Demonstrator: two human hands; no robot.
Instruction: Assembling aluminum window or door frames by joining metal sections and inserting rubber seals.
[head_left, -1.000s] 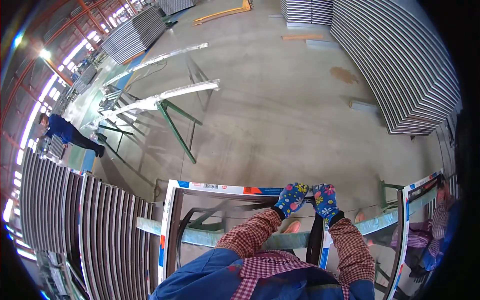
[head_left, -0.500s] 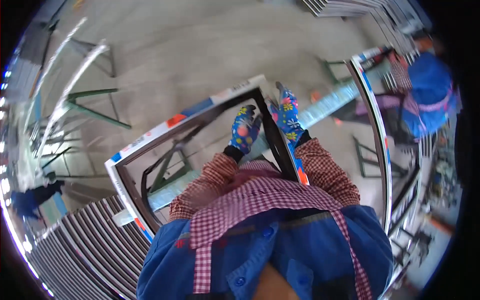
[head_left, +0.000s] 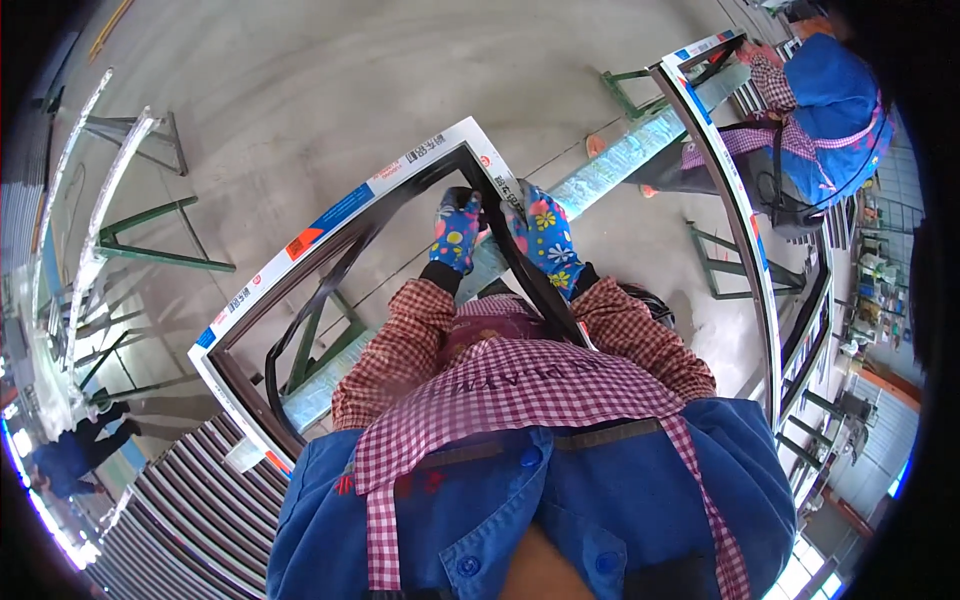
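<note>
A window frame [head_left: 333,222], white outside with blue and orange film and brown inside, stands tilted before me. A black rubber seal strip [head_left: 275,368] runs along its inner side and hangs loose in a curve at the left. My left hand [head_left: 457,232], in a blue flowered glove, is inside the frame near its far right corner, its fingers closed at the strip. My right hand [head_left: 546,236], gloved alike, grips the right-hand bar from outside; part of its thumb side is hidden by the bar.
A film-wrapped beam [head_left: 625,160] on green trestles [head_left: 160,235] passes under the frame. At right a co-worker [head_left: 835,110] handles another window frame [head_left: 728,165]. Striped stacked profiles [head_left: 190,500] lie lower left; wrapped bars [head_left: 110,200] stand at left, near another person [head_left: 75,460].
My right hand's fingers, stretched upward before, have come down around the bar. Both hands and the window frame sit a little further left in view. The co-worker has shifted too.
</note>
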